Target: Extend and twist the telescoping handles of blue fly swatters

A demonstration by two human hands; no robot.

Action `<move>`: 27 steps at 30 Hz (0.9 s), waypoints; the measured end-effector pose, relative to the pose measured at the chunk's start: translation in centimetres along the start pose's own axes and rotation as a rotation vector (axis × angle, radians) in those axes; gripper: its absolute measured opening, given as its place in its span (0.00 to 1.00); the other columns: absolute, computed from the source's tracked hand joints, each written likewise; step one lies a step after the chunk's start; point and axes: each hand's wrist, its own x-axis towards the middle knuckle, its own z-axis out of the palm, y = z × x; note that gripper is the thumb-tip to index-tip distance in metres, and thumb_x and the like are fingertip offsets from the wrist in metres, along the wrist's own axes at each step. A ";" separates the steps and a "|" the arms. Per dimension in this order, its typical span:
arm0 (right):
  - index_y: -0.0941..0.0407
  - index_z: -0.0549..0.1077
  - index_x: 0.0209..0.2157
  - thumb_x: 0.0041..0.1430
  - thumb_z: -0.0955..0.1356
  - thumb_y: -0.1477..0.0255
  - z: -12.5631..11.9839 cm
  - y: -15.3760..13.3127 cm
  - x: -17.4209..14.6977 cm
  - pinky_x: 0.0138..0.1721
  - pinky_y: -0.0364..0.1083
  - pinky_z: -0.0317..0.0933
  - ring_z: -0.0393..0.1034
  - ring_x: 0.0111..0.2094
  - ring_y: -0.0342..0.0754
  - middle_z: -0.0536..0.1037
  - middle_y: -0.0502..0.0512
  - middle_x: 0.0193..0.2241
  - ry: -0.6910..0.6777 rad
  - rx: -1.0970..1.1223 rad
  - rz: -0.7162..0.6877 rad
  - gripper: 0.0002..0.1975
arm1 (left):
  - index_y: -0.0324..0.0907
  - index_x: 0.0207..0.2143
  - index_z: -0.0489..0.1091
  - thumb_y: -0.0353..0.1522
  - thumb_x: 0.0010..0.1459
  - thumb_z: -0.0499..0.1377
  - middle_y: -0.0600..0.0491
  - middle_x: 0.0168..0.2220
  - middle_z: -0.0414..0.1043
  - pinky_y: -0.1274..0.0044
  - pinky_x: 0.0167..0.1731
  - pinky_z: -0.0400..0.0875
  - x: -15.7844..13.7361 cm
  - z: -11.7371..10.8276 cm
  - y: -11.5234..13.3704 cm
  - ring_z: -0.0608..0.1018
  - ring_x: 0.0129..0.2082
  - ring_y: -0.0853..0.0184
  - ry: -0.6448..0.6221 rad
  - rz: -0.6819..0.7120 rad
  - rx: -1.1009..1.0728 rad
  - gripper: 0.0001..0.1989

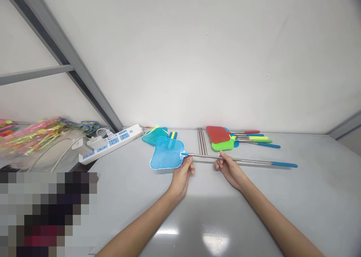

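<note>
A blue fly swatter [167,154] with a metal rod and a blue grip lies level across both hands, just above the table. My left hand [182,176] pinches it at the neck, where the mesh head meets the rod. Along the rod, my right hand [229,169] has its thumb and fingers closed on the metal part. Behind the right hand is a pile of fly swatters with a red head [217,135] and a green head [221,146]. Several bare metal rods [202,141] lie side by side between the hands, farther back.
Loose teal swatter heads [153,136] and short blue and yellow grips [173,135] lie near the wall. A white power strip [113,142] with plugs runs along the left. Plastic-bagged colourful items [42,136] are at far left. A wall [214,61] closes the back.
</note>
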 end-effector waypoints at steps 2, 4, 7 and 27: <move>0.56 0.62 0.14 0.47 0.66 0.63 0.0 0.0 0.0 0.27 0.45 0.51 0.57 0.21 0.43 0.58 0.47 0.14 0.011 0.004 0.008 0.15 | 0.39 0.29 0.66 0.29 0.44 0.59 0.59 0.22 0.60 0.82 0.20 0.57 -0.1 0.0 0.0 0.62 0.19 0.78 0.008 0.011 -0.025 0.06; 0.56 0.62 0.14 0.46 0.66 0.62 0.1 0.0 0.0 0.27 0.45 0.51 0.57 0.21 0.43 0.58 0.47 0.13 0.021 -0.001 0.011 0.15 | 0.40 0.28 0.65 0.27 0.43 0.59 0.58 0.25 0.62 0.82 0.20 0.57 -0.1 0.0 0.0 0.62 0.20 0.78 0.008 0.017 -0.061 0.07; 0.56 0.62 0.14 0.45 0.66 0.61 0.2 -0.1 -0.1 0.27 0.45 0.51 0.57 0.21 0.43 0.58 0.47 0.13 0.020 -0.012 0.006 0.16 | 0.39 0.25 0.64 0.26 0.42 0.58 0.58 0.25 0.62 0.81 0.21 0.57 0.1 -0.2 -0.1 0.63 0.20 0.78 0.014 -0.017 -0.126 0.05; 0.56 0.63 0.15 0.46 0.66 0.62 -0.1 0.1 0.0 0.27 0.45 0.51 0.57 0.21 0.44 0.59 0.48 0.14 0.006 0.023 -0.005 0.15 | 0.38 0.31 0.64 0.26 0.43 0.56 0.59 0.20 0.59 0.80 0.20 0.56 0.2 0.0 0.4 0.61 0.16 0.78 0.002 -0.077 -0.139 0.09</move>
